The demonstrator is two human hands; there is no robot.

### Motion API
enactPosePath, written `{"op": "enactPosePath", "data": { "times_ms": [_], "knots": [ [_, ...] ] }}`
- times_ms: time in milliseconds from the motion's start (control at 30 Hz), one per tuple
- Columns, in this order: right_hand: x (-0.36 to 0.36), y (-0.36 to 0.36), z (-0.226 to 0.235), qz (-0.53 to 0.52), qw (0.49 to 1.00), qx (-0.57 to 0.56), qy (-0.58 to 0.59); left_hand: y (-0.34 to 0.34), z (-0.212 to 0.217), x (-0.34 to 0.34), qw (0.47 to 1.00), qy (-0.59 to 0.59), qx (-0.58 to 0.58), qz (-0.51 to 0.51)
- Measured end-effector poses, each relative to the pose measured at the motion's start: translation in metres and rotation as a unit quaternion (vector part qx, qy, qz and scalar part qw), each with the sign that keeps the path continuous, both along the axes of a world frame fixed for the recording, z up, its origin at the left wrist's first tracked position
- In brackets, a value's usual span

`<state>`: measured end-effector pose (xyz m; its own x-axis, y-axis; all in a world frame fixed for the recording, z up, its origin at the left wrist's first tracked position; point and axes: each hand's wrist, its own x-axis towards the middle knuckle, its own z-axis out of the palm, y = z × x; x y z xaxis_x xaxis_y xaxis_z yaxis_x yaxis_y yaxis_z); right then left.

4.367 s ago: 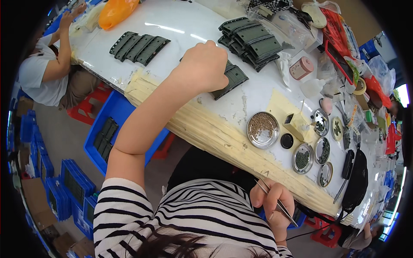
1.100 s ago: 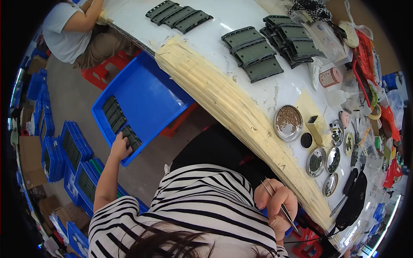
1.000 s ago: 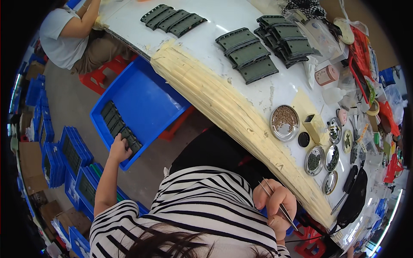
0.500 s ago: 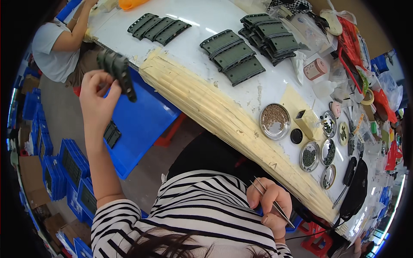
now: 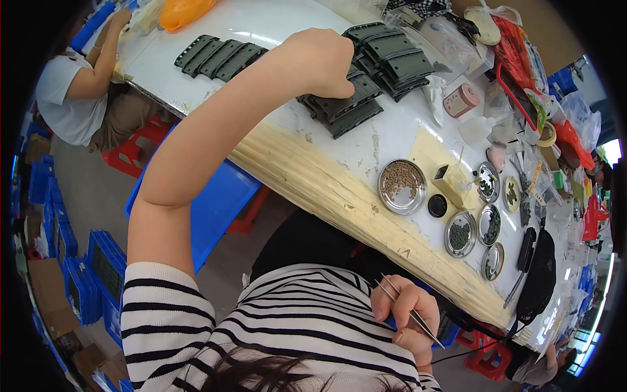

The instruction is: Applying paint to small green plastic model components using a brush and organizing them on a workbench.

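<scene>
My left hand [image 5: 321, 64] reaches far over the white table, fingers closed at the edge of a dark green ribbed panel [image 5: 356, 98]. That panel lies over another of its kind; most of my fingertips are hidden behind the hand. Just to the right is a stack of similar panels [image 5: 398, 57]. A row of them [image 5: 212, 57] lies to the left, partly covered by my forearm. In front of my body, my right hand [image 5: 410, 307] is closed around metal tweezers [image 5: 424, 326], well apart from the table's things.
On the right stand a round tin of tan bits [image 5: 401, 187], small dishes of dark green pieces [image 5: 461, 233], a yellow box [image 5: 454, 183] and a pink jar [image 5: 460, 100]. A blue tray [image 5: 222, 202] sits below the table edge. Another person [image 5: 68, 85] works at far left.
My left hand has swung from above the blue tray to the panels on the table, carrying the panel there. My right hand with the tweezers has barely moved.
</scene>
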<state>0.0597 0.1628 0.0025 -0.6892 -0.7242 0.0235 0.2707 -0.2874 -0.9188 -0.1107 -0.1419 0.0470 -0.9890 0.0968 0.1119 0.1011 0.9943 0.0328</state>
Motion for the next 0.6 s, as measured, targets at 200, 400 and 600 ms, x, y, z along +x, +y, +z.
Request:
{"op": "enactPosePath", "data": {
  "times_ms": [200,400,600],
  "knots": [
    [-0.002,-0.002,0.0,0.006,1.0,-0.001,0.001,-0.022,-0.005,0.024,0.994,0.033,0.096,-0.03],
    [-0.004,0.0,-0.001,0.011,1.0,-0.018,0.002,-0.123,-0.066,0.112,0.792,0.448,0.374,0.178],
    [-0.002,-0.011,-0.002,0.039,0.999,-0.024,-0.009,-0.265,-0.236,0.316,0.789,0.335,0.086,0.507]
  ]
}}
